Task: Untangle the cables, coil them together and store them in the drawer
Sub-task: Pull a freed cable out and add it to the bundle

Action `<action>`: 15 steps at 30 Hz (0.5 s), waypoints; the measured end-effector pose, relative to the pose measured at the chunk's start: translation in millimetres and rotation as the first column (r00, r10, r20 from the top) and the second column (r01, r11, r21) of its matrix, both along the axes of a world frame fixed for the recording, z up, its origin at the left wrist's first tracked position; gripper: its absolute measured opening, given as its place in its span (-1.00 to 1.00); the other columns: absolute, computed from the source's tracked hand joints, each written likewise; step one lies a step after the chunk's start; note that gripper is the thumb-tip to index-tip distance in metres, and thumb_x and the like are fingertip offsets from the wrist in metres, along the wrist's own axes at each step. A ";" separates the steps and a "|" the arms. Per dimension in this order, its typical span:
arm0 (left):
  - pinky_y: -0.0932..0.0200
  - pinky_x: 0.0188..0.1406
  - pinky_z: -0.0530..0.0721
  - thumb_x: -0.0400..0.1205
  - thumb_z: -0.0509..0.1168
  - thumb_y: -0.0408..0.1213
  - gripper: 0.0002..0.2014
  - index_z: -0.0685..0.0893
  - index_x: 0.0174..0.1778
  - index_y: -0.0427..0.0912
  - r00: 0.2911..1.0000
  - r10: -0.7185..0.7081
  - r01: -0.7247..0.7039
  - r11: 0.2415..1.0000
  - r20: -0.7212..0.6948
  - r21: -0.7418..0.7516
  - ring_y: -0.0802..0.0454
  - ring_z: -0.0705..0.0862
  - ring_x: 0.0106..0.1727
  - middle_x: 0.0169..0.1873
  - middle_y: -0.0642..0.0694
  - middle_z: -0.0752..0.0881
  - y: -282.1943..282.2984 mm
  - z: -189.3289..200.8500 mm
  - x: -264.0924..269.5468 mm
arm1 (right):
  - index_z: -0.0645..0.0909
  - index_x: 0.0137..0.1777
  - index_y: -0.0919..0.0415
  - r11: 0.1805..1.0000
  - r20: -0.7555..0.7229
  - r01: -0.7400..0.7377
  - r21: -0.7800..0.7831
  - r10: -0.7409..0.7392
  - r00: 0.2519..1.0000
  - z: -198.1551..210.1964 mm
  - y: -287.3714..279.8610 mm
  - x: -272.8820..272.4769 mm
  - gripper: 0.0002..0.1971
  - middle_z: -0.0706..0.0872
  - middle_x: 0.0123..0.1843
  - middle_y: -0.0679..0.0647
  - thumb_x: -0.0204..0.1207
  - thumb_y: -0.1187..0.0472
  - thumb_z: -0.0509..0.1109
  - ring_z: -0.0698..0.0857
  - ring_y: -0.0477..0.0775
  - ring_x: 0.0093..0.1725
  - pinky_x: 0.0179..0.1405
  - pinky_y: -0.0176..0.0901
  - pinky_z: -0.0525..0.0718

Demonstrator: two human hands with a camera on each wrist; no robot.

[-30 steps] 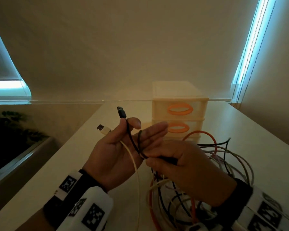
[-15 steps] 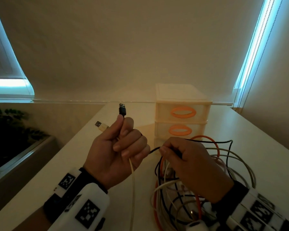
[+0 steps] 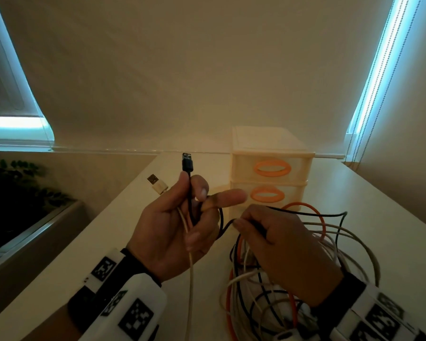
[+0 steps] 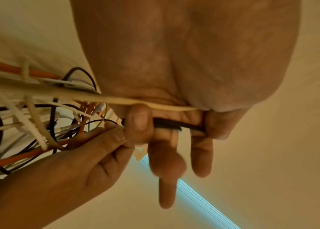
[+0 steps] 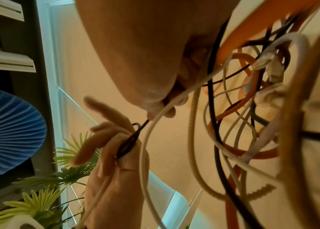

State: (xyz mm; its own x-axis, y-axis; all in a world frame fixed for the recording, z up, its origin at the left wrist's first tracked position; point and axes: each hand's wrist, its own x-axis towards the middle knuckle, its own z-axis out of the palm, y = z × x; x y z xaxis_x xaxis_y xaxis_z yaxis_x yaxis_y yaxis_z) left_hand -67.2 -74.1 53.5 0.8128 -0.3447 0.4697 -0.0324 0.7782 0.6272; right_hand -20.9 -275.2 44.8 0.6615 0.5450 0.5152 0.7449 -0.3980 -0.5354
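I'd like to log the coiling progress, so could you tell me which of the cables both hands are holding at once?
The black cable: left hand holds it near its plug, right hand pinches it further along. The white cable is in the left hand only.

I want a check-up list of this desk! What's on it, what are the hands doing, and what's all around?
Surface: pale table, bare toward its far right edge.
Job's things: drawer unit with orange handles, visible drawers closed; tangled pile of cables in front of it.
Clutter: nothing seen.
Grippers: left hand pinches the black cable and white cable below their plugs; right hand pinches the black cable further along.
Cables: black, white and orange strands still knotted; black plug and white plug stick up free.
Surroundings: window blinds, green plant on the left.
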 end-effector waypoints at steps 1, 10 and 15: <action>0.10 -0.45 0.42 0.89 -0.15 -0.02 -0.50 0.53 -0.01 -0.33 1.000 -0.021 0.021 1.000 0.011 -0.005 -0.03 0.50 -0.53 0.07 -0.47 0.74 0.1 0.0 -0.6 | 0.58 -0.14 -0.10 1.000 0.003 0.000 -0.010 0.000 1.000 -0.8 1.8 -0.1 -0.71 0.63 -0.40 -0.09 0.62 -0.25 0.20 0.64 -0.09 -0.40 -0.41 -0.17 0.65; 0.01 -0.08 0.52 0.89 -0.19 0.03 -0.44 0.58 0.15 -0.33 0.999 -0.026 0.023 0.997 -0.032 -0.077 -0.22 0.73 -0.19 -0.60 -0.07 0.37 7.5 3.8 -4.2 | 0.57 -0.21 -0.04 0.976 -0.215 -0.131 -0.176 0.092 0.972 -5.3 -2.6 8.9 -0.68 0.67 -0.28 0.05 0.72 -0.14 0.21 0.66 0.01 -0.31 -0.24 -0.01 0.68; 0.10 -0.20 0.46 0.89 -0.17 0.03 -0.48 0.56 0.11 -0.28 0.998 -0.004 0.000 0.998 -0.066 -0.068 -0.19 0.71 -0.07 0.01 -0.32 0.73 8.5 1.2 -0.1 | 0.70 -0.10 -0.06 0.954 -0.485 -0.196 -0.228 0.064 0.872 5.3 -11.5 15.4 -0.73 0.76 -0.29 -0.08 0.77 0.04 0.22 0.68 -0.25 -0.35 -0.31 -0.32 0.63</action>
